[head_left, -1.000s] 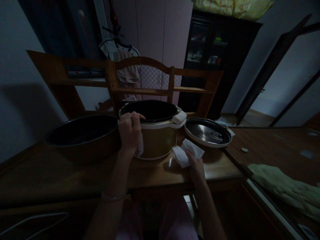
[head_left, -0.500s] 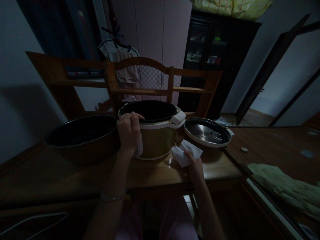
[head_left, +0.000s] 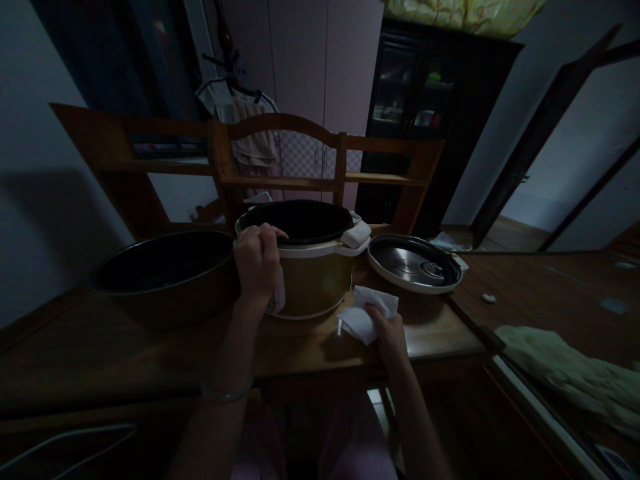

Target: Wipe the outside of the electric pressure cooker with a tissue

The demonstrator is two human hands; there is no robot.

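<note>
A gold and white electric cooker (head_left: 314, 283) stands on the wooden table with its dark inside facing up. My left hand (head_left: 257, 260) is closed over its near left rim, the fingers curled at the edge. In my right hand (head_left: 390, 333) is a crumpled white tissue (head_left: 361, 323), pinched just above the table, to the right of the cooker's base. The cooker's round lid (head_left: 413, 263) lies with its metal underside up at the right. To the left sits a wide dark pot (head_left: 167, 293), close against the cooker.
A wooden rail with shelves (head_left: 285, 180) runs behind the table (head_left: 310, 353). Further right, a small white object (head_left: 489, 299) and a pale green cloth (head_left: 560, 373) lie on a brown surface. Dark cabinets (head_left: 415, 127) stand at the back.
My right hand has shifted the tissue slightly and its folds have turned, with its loose end now lower and nearer. My left hand remains on the cooker's rim.
</note>
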